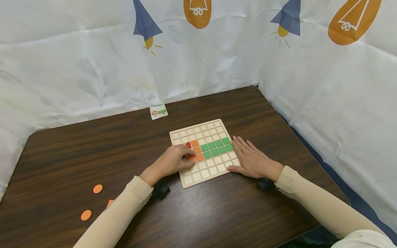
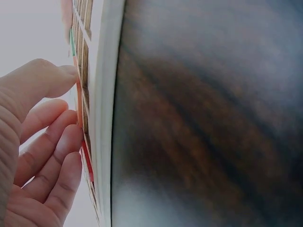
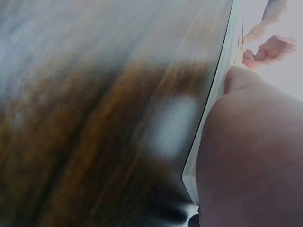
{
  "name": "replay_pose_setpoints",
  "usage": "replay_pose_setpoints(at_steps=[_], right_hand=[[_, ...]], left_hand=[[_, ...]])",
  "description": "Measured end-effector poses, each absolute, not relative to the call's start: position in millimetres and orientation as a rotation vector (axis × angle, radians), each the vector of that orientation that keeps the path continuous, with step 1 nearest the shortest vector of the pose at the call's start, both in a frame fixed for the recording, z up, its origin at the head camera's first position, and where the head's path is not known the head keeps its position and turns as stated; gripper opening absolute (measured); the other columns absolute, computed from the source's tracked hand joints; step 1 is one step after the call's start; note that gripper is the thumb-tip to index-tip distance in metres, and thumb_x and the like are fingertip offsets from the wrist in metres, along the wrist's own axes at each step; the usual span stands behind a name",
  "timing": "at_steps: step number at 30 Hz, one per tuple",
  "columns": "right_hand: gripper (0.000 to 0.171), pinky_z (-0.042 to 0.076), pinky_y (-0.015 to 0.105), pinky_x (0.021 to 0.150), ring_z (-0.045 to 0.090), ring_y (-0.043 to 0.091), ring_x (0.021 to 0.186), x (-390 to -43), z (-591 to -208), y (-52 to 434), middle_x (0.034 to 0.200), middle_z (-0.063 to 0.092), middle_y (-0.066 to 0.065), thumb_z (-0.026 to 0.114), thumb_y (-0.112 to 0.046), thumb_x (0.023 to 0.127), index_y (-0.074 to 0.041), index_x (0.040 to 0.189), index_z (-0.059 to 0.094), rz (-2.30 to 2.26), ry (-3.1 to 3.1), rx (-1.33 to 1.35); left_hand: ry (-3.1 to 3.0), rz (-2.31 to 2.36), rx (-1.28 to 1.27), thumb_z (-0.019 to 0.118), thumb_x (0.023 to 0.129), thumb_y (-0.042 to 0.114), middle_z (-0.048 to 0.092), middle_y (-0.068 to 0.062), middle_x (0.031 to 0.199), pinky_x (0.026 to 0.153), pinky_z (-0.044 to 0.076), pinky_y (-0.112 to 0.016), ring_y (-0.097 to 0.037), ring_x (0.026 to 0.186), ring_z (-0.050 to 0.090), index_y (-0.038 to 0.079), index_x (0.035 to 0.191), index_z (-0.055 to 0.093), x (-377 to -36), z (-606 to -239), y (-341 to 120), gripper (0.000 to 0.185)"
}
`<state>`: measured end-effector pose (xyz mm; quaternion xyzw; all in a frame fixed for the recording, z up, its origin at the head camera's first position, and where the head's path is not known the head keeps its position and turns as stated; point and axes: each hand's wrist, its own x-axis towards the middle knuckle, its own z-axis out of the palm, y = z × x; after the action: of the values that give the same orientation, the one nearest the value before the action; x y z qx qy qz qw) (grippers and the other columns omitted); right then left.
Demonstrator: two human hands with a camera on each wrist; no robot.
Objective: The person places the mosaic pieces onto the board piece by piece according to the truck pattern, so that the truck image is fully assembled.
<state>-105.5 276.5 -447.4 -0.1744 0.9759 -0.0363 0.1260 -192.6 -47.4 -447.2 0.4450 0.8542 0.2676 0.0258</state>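
Note:
A pale wooden grid board (image 1: 214, 170) lies in the middle of the dark table. Two rows of green tiles (image 1: 217, 147) fill cells at its centre right, with orange tiles (image 1: 196, 146) and a red tile (image 1: 188, 145) to their left. My left hand (image 1: 173, 160) curls over the board's left part, thumb and fingertips pinching an orange tile (image 1: 192, 159) in the grid. The left wrist view shows those fingers (image 2: 57, 142) against the board's face (image 2: 102, 118). My right hand (image 1: 251, 158) lies flat, fingers straight, along the board's right edge; its palm (image 3: 251, 156) presses against that edge (image 3: 222, 85).
A small pattern card (image 1: 159, 111) lies at the table's far side. Two orange discs (image 1: 98, 188) (image 1: 86, 215) and an orange piece (image 1: 109, 203) partly behind my left sleeve sit at the front left. White printed cloth walls stand close behind and to the right.

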Motion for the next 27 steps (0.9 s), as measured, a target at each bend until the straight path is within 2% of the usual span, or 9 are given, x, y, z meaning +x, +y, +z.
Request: replay_pose_setpoints(at_steps=[12,17,21,27], right_hand=[[0.100,0.018,0.060,0.130,0.008,0.039,0.163,-105,-447,277,0.174,0.007,0.022,0.042,-0.070,0.101,0.001,0.165,0.010,-0.120,2.842,-0.527],[0.101,0.019,0.060,0.130,0.010,0.040,0.163,-104,-446,277,0.174,0.008,0.023,0.042,-0.070,0.101,0.002,0.165,0.011,-0.110,2.849,-0.527],[0.102,0.018,0.060,0.130,0.009,0.039,0.163,-103,-446,276,0.174,0.006,0.022,0.042,-0.071,0.101,0.001,0.165,0.010,-0.114,2.843,-0.518],[0.103,0.016,0.060,0.131,0.004,0.037,0.164,-104,-447,277,0.175,0.002,0.019,0.040,-0.073,0.100,-0.001,0.166,0.006,-0.132,2.822,-0.507]], left_hand=[[2.706,0.834,1.273,0.076,0.093,0.022,0.077,-0.004,0.097,0.069,0.054,-0.027,-0.014,0.079,0.066,0.009,0.108,0.081,-192,-434,-75,0.020],[2.762,0.839,1.209,0.075,0.094,0.020,0.078,-0.003,0.100,0.076,0.058,-0.033,-0.013,0.084,0.070,0.009,0.108,0.081,-191,-429,-100,0.019],[2.814,0.830,1.176,0.075,0.094,0.018,0.079,-0.004,0.104,0.082,0.061,-0.041,-0.019,0.092,0.074,0.008,0.108,0.080,-189,-428,-125,0.019],[2.873,0.786,1.112,0.074,0.094,0.017,0.079,-0.002,0.105,0.081,0.061,-0.043,-0.021,0.094,0.075,0.010,0.109,0.080,-177,-427,-169,0.017]])
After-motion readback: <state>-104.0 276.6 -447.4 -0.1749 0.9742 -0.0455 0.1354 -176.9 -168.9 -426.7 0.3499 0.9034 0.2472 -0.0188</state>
